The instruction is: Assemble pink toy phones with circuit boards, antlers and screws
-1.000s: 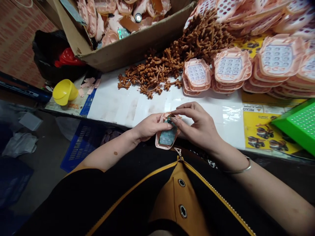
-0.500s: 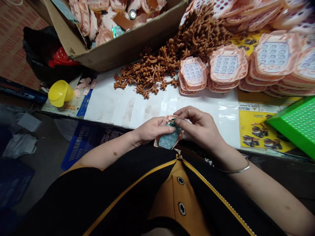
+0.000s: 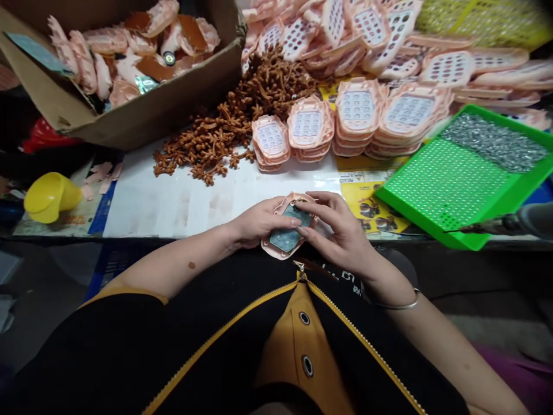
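Over the table's front edge, close to my body, is a pink plastic toy shell [image 3: 271, 251] with a dark green circuit board [image 3: 283, 238] lying in it. My left hand [image 3: 254, 222] is closed around the shell's left side, its thumb pressed flat on the board. At the other side my right hand [image 3: 343, 231] grips the shell's right edge, thumb low on the board and fingertips near the top corner. Whether a small part sits under those fingertips is hidden.
Stacked pink shells with white keypad panels [image 3: 311, 124] stand beyond my hands, beside a heap of brown plastic pieces [image 3: 216, 141]. A cardboard box [image 3: 151, 106] of parts, a yellow cup [image 3: 52, 196], a green tray [image 3: 436, 173] of screws and a screwdriver's tip [image 3: 479, 226] surround them.
My view has swung right, bringing the screw tray and screwdriver into sight. The right fingers have spread from a pinch at the board's top to the shell's right edge.
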Action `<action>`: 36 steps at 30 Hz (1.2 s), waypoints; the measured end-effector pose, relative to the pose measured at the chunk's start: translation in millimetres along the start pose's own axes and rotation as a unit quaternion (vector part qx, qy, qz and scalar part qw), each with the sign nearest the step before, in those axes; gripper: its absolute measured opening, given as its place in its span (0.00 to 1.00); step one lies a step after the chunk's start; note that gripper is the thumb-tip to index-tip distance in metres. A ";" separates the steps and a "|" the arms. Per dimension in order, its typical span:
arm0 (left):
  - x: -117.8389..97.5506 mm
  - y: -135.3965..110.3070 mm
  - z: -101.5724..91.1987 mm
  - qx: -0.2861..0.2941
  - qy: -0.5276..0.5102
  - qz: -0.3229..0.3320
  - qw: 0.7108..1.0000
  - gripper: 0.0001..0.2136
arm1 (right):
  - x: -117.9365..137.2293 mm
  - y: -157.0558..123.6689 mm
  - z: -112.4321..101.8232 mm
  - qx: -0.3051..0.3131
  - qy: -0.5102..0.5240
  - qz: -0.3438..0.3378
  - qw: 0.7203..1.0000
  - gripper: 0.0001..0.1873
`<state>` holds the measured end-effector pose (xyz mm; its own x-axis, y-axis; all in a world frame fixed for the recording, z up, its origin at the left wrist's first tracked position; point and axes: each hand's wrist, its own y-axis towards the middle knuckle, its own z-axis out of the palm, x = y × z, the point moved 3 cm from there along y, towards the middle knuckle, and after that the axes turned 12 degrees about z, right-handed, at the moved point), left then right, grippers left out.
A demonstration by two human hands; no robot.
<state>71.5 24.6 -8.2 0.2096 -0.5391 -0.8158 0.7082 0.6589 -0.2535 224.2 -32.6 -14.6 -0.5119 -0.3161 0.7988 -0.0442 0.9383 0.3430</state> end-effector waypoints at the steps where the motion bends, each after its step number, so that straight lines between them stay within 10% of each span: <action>1: -0.1 6.2 4.9 0.008 -0.004 -0.007 1.000 0.18 | -4.6 -3.3 -4.8 0.000 -0.010 0.008 1.000 0.24; 11: 13.2 45.7 30.3 -0.049 -0.029 -0.040 0.998 0.14 | -40.1 -17.1 -21.4 -0.034 0.071 0.160 0.984 0.26; 36: 15.7 48.7 24.7 -0.016 -0.034 -0.004 0.999 0.24 | -41.4 -9.4 -15.4 -0.020 0.075 0.174 0.982 0.23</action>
<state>126.0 35.3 -20.5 0.2500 -0.5782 -0.7767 0.6885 0.6701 -0.2772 259.0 -30.5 -43.3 -0.3574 0.0023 0.9339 0.1466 0.9877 0.0537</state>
